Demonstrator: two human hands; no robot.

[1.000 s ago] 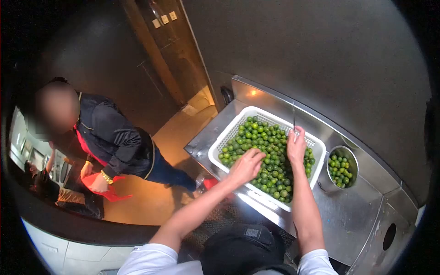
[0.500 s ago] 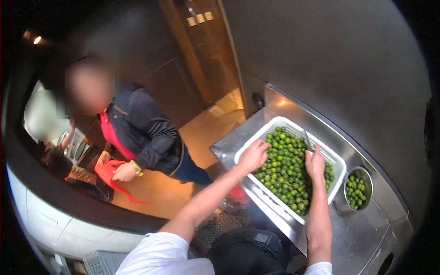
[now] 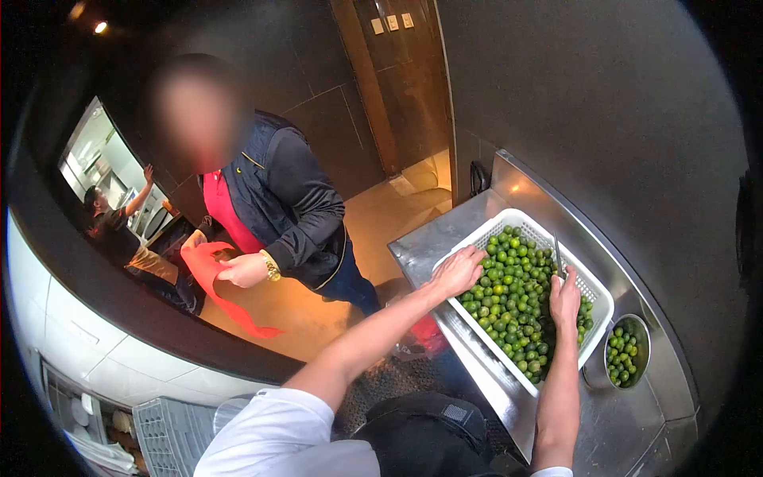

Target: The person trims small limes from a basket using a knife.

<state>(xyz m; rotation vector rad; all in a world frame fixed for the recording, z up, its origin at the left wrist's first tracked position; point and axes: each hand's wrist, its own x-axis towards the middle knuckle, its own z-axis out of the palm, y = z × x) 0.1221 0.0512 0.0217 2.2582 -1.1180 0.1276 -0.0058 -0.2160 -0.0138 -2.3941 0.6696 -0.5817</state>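
Observation:
A white plastic basket [image 3: 602, 300] full of small green limes [image 3: 509, 298] rests on the steel counter. My right hand [image 3: 565, 300] is closed around a small knife [image 3: 558, 254], its blade pointing away from me over the limes. Near the basket's left rim, my left hand [image 3: 458, 272] lies over the fruit with its fingers curled together. Whatever those fingers hold, if anything, is hidden. To the right of the basket stands a round metal container [image 3: 642, 350] with more limes, some of which look cut, in it.
The steel counter [image 3: 636, 405] has a raised back edge against a dark wall. At left, a person [image 3: 294, 191] in a dark jacket holds a red cloth [image 3: 208, 266]. Another person [image 3: 119, 226] is farther back. A grey crate [image 3: 171, 433] sits at lower left.
My view has shifted, so the basket and both hands sit farther right and slightly lower. The person at left has turned a little, still with the red cloth. My right hand still holds the knife.

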